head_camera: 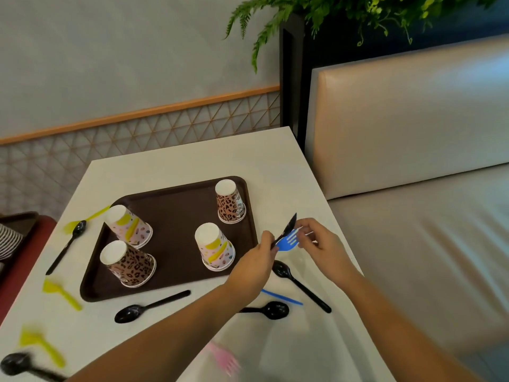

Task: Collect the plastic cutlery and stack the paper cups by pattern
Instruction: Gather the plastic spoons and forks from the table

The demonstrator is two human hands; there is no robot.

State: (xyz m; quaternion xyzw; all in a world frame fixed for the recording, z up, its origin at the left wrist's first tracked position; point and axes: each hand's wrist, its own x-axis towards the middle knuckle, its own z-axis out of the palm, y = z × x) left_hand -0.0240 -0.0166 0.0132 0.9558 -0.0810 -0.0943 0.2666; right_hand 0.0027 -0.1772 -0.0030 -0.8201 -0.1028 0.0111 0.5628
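Four paper cups stand upside down on a brown tray (165, 295): two leopard-print ones (230, 202) (129, 264) and two pink confetti ones (129, 226) (214, 248). Just right of the tray, my left hand (254, 261) grips a black spoon (289, 227) together with a blue fork (287, 241), whose handle sticks out below the hand. My right hand (322, 244) pinches the fork's tine end. Loose black spoons (300, 285) (272, 310) (148, 306) (67, 244) (19, 365), yellow forks (91, 216) (62, 295) (41, 346) and a pink fork (223, 359) lie on the white table (192, 155).
A beige padded bench (413, 216) runs along the table's right side. A potted fern (330, 12) hangs over the far corner. At the left edge a red seat (24, 266) holds another dark tray and a striped object.
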